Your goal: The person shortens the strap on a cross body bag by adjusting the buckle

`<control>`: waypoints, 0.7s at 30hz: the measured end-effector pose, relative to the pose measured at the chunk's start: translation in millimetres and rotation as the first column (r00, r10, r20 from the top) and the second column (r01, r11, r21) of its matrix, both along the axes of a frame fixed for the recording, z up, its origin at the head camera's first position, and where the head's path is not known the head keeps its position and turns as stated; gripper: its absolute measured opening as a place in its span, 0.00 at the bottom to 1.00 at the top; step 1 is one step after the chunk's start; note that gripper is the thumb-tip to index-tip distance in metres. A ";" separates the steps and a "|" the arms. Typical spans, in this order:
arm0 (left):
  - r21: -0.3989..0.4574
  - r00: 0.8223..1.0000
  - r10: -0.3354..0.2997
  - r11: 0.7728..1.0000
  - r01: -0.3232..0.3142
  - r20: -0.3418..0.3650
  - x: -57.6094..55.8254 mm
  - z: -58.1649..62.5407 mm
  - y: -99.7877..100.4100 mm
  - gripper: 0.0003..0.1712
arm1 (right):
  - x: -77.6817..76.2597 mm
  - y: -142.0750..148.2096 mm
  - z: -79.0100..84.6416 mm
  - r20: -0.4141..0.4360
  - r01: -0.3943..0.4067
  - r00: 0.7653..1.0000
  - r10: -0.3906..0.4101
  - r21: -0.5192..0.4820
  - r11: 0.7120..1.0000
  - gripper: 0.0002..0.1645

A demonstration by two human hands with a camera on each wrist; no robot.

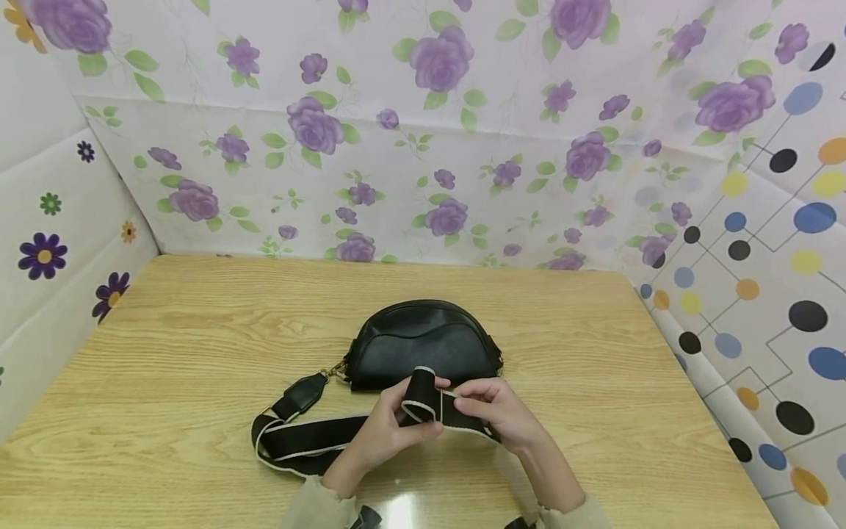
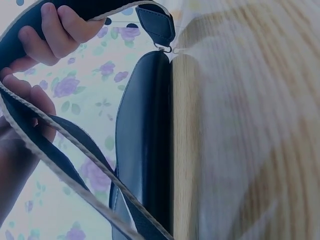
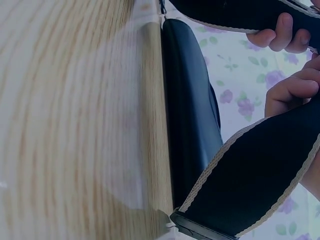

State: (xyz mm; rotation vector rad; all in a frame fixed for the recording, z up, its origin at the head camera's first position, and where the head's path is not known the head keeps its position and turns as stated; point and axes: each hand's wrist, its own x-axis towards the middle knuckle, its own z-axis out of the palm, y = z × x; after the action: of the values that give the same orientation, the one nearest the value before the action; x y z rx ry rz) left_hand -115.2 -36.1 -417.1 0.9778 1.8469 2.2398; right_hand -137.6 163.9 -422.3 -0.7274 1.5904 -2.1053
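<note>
A black strap (image 1: 311, 435) with white edging runs from a black half-moon bag (image 1: 423, 353) to both hands. In the head view, my left hand (image 1: 390, 433) grips the strap where it folds into a loop, thumb below and fingers behind. A thin metal slide buckle (image 1: 441, 405) crosses the strap between the hands. Just right of it, my right hand (image 1: 499, 411) pinches the strap between thumb and fingers. The right wrist view shows a wide strap length (image 3: 255, 170) bowing down toward the bag's end.
The bag rests on a wood-grain table (image 1: 198, 330), a leather strap tab (image 1: 304, 394) clipped to its left side. A slack strap fold lies left of the left forearm. Flowered sheeting (image 1: 370, 169) stands behind the table, dotted sheeting (image 1: 760, 294) along its right.
</note>
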 end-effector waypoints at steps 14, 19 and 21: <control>-0.028 1.000 -0.005 1.000 0.005 -0.009 -0.2 -3.5 2.1 0.24 | -1.7 -6.4 1.4 0.038 0.018 0.999 -0.018 0.009 1.000 0.14; -0.032 1.000 -0.002 0.999 0.001 -0.018 -0.4 -4.5 4.0 0.24 | -2.0 -8.5 2.4 0.051 0.035 0.998 -0.036 0.027 0.999 0.12; -0.034 1.000 -0.001 0.999 0.000 -0.013 -0.4 -4.4 4.3 0.24 | -2.1 -8.6 3.2 0.052 0.039 0.998 -0.041 0.039 0.999 0.11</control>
State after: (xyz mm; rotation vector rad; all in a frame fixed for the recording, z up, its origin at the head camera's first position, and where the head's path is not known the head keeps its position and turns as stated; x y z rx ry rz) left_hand -115.6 -31.8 -421.5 0.9896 1.8830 2.1997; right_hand -139.7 155.3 -419.1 -0.6274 1.6242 -2.0985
